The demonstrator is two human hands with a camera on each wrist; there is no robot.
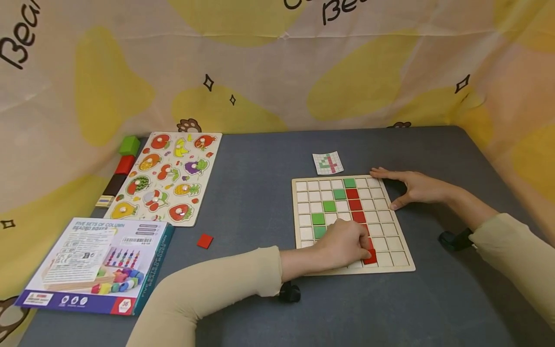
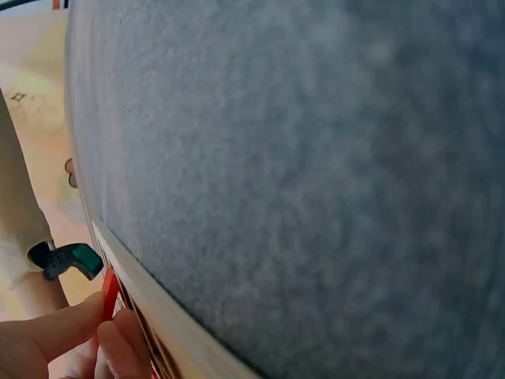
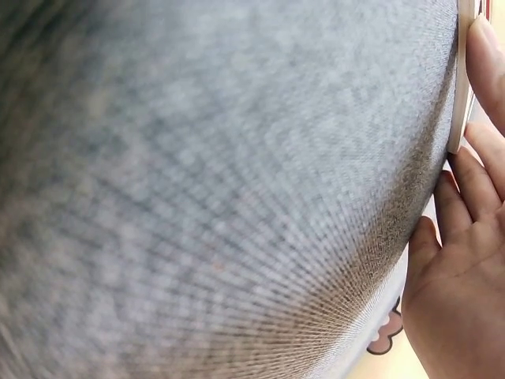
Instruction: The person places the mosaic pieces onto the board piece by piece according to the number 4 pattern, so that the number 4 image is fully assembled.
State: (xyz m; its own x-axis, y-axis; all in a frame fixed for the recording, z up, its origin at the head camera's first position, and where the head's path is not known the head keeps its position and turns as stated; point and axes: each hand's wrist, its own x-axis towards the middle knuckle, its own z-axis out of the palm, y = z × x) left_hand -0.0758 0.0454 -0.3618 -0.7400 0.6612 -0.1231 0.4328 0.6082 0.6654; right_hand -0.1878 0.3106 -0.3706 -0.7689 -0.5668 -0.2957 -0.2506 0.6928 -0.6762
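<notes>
My left hand (image 1: 344,243) reaches over the lower part of a wooden grid board (image 1: 396,246) and pinches a red square tile (image 1: 370,257) between thumb and fingers. In the left wrist view that red tile (image 2: 110,294) stands tilted at the board's edge. Green tiles (image 1: 329,206) run diagonally down the grid, and red tiles (image 1: 354,205) form a column beside them; my left hand hides part of the pattern. At the board's upper right edge rests my right hand (image 1: 418,187), fingers extended along the corner and thumb on the side.
A small pattern card (image 1: 327,163) lies behind the board. One loose red tile (image 1: 205,241) is on the grey table (image 1: 256,193). To the left are a fruit puzzle board (image 1: 173,176), a boxed toy set (image 1: 95,265) and several coloured blocks (image 1: 125,165).
</notes>
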